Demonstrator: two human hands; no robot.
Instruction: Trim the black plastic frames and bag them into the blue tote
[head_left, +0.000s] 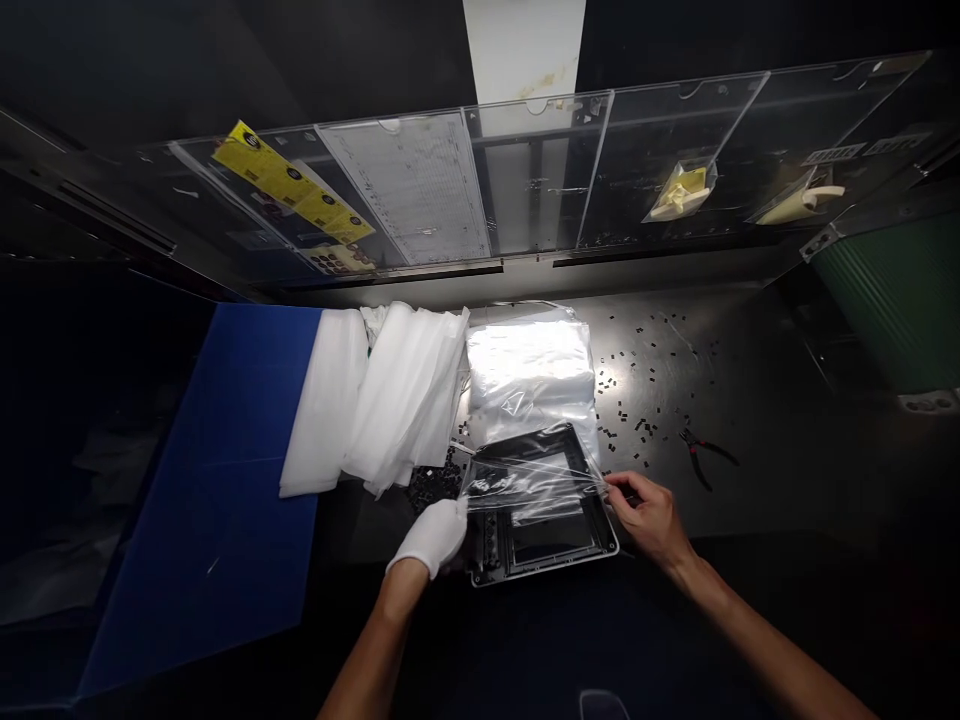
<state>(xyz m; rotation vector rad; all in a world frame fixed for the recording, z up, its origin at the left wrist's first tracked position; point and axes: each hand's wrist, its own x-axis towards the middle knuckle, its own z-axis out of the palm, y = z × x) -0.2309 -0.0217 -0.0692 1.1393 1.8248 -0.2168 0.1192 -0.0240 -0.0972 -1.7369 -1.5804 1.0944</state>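
To keep the clear film point(525, 482) smooth, it seems best to pull evenly from both edges, keeping it level across the black frame point(546, 568) and its sharp corners from snagging it. The frame lies at the near side of the bench point(750, 370), just in front of the stacked clear bags point(529, 360). The bare right hand point(651, 522) reaches in from the right, thumb and fingers pinched on the film's edge; the gloved left hand point(431, 537) sits at the opposite edge, its fingers' grip impossible to tell.
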